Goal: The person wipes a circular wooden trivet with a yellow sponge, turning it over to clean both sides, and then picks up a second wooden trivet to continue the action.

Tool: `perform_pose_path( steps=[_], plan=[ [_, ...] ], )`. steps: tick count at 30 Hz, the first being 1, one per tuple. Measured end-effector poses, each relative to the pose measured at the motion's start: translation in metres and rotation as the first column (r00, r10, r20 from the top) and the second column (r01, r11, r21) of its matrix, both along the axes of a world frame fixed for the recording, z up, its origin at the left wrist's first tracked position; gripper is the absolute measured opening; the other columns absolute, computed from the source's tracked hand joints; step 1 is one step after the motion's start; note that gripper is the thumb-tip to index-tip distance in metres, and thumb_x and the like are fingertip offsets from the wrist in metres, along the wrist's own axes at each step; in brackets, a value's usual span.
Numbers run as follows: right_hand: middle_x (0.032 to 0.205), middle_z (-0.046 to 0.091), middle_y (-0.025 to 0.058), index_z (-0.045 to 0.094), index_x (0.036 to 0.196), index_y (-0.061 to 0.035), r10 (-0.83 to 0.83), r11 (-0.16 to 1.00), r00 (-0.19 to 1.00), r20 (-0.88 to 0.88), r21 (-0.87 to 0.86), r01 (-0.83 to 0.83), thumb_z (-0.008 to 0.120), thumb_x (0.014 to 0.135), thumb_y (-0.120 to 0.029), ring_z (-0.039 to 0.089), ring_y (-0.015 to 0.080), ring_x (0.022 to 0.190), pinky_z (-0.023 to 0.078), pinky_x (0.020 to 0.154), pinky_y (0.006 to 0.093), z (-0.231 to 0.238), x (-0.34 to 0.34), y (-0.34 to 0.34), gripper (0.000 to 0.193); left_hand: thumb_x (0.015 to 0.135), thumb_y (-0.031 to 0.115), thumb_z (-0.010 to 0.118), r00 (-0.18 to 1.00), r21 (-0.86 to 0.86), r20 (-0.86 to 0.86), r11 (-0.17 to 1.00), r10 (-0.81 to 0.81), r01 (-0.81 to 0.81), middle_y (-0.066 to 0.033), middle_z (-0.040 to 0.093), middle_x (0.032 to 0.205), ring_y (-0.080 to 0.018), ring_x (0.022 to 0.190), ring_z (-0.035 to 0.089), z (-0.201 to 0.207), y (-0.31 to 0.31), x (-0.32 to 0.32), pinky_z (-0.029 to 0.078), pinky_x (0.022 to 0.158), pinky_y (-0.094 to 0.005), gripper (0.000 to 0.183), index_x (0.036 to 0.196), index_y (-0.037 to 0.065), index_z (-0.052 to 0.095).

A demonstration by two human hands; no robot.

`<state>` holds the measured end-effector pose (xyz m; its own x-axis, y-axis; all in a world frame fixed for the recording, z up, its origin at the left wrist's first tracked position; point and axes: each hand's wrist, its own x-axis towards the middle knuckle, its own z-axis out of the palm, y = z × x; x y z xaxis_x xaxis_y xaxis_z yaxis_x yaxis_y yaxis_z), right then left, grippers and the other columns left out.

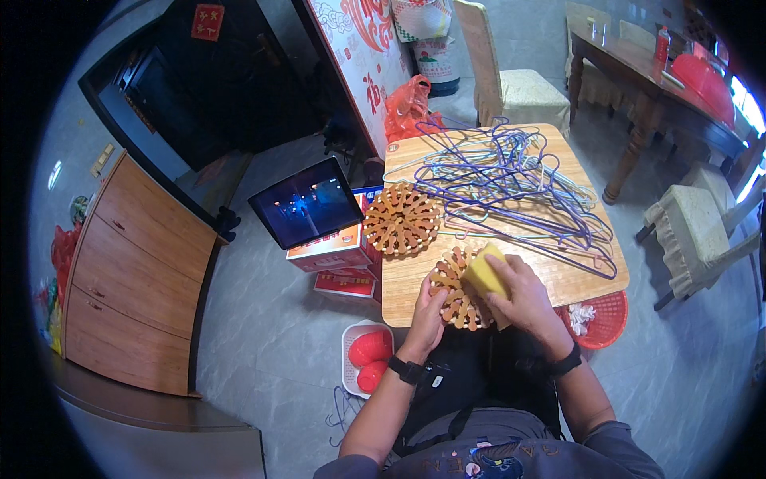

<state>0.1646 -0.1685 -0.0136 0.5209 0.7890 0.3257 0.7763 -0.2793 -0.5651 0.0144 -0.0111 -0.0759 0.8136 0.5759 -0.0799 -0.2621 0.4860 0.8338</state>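
Note:
At the table's near edge, my left hand (425, 323) grips the left rim of a round wooden trivet (452, 271) made of brown slats with pale beads. My right hand (520, 294) is closed round a yellow sponge (485, 273), which lies against the trivet's right side and hides part of it. A second trivet (401, 219) of the same kind rests flat at the table's left edge. Beyond my hands, a tangled heap of blue, purple and green clothes hangers (511, 180) spreads over the wooden tabletop (411, 291).
A tablet (305, 203) with a lit screen stands on stacked boxes (331, 249) left of the table. Below are a white basket (349, 363) with red containers and, at right, a red basket (610, 319) holding white stuff. Covered chairs (527, 94) and a dark dining table (630, 68) stand beyond.

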Motion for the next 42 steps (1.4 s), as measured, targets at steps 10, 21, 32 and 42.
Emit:
perform_pose_path(
  steps=[10, 21, 32, 42],
  plan=[
    [0.136, 0.054, 0.0235, 0.055, 0.145, -0.0138, 0.0, 0.998, 1.0, -0.014, -0.067, -0.001, 0.074, 0.084, -0.03, 0.06, 0.0438, 0.116, 0.051, 0.099, 0.0473, 0.014, -0.02, 0.033, 0.066, 0.112, 0.017, 0.042, 0.997, -0.093, 0.064, 0.995, -0.03, 0.036, -0.0092, 0.053, 0.144, -0.02, 0.129, 0.057, 0.005, -0.003, -0.002, 0.049, 0.109, -0.0367, 0.048, 0.158, 0.011, 0.031],
    [0.131, 0.057, 0.0203, 0.058, 0.144, -0.0182, 0.285, 0.933, 0.958, 0.019, -0.235, -0.273, 0.072, 0.081, -0.027, 0.061, 0.04, 0.113, 0.05, 0.098, 0.0484, 0.034, -0.041, -0.007, 0.065, 0.113, 0.025, 0.039, 0.997, -0.096, 0.074, 0.995, 0.012, -0.005, -0.0107, 0.051, 0.148, -0.0228, 0.133, 0.054, -0.003, -0.002, -0.003, 0.046, 0.111, -0.0386, 0.046, 0.157, 0.01, 0.034],
    [0.136, 0.054, 0.0233, 0.056, 0.144, -0.0137, -0.03, 0.999, 0.999, -0.015, -0.043, 0.029, 0.074, 0.082, -0.029, 0.06, 0.0421, 0.115, 0.05, 0.097, 0.0473, 0.027, -0.013, 0.025, 0.066, 0.113, 0.024, 0.04, 0.998, -0.072, 0.063, 0.997, -0.025, 0.029, -0.0131, 0.051, 0.149, -0.0252, 0.136, 0.052, 0.004, -0.002, -0.004, 0.043, 0.115, -0.0422, 0.047, 0.157, 0.009, 0.033],
    [0.119, 0.058, 0.0174, 0.058, 0.141, -0.0169, 0.275, 0.958, 0.95, 0.148, -0.126, -0.258, 0.074, 0.078, -0.025, 0.061, 0.0361, 0.104, 0.052, 0.085, 0.0462, 0.022, -0.051, -0.013, 0.065, 0.113, 0.023, 0.037, 0.997, -0.188, -0.026, 0.979, 0.077, -0.08, -0.0143, 0.052, 0.146, -0.0258, 0.133, 0.054, -0.016, 0.002, -0.006, 0.045, 0.113, -0.0422, 0.046, 0.156, 0.008, 0.033]
  ],
)
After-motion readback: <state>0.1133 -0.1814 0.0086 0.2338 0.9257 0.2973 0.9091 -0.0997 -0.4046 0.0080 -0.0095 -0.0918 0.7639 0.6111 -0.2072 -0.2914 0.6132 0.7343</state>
